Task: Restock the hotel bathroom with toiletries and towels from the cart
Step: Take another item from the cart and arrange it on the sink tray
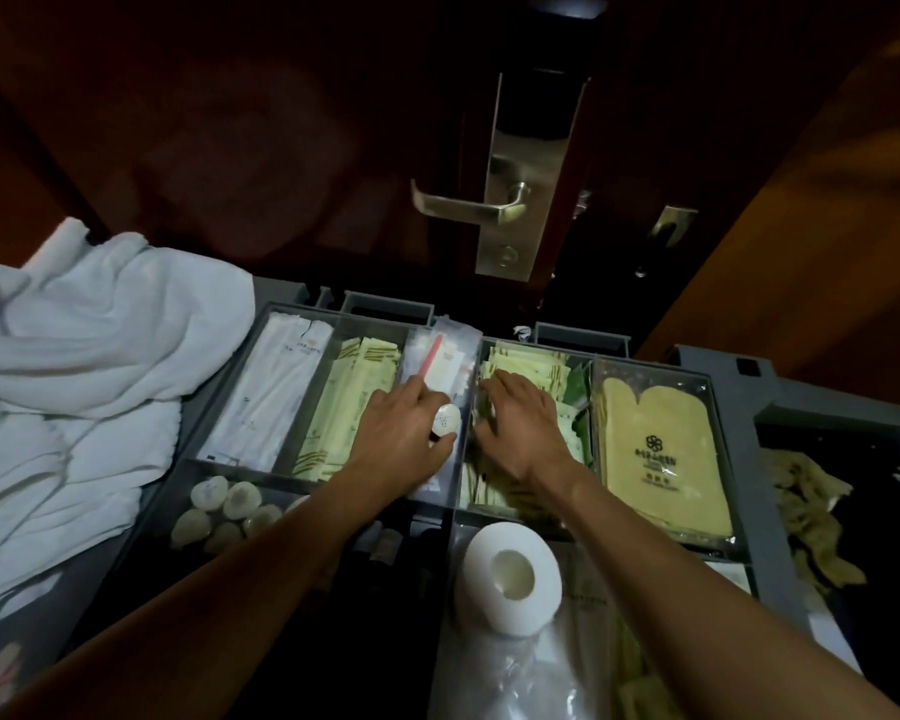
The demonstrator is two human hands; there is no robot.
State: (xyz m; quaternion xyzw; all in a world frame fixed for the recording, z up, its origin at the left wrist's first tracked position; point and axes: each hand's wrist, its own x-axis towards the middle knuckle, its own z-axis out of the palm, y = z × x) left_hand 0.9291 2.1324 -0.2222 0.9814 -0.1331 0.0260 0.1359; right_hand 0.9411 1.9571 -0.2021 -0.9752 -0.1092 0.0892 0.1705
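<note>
The grey cart tray (749, 459) holds compartments of toiletries. My left hand (401, 439) grips a small round white soap (447, 419) over the compartment of clear toothbrush packets (440, 356). My right hand (526, 428) reaches into the compartment of pale green sachets (531, 363), fingers curled down among them; whether it grasps one is hidden. White towels (74, 381) lie heaped on the cart's left side. A toilet paper roll (510, 574) stands at the front.
Long white packets (271, 392), green striped packets (344, 407), round soaps (219, 511) and yellow mitt packets (661, 449) fill other compartments. A dark bin with crumpled wrappers (811, 517) sits right. A dark wooden door with a metal handle (468, 205) stands right behind the cart.
</note>
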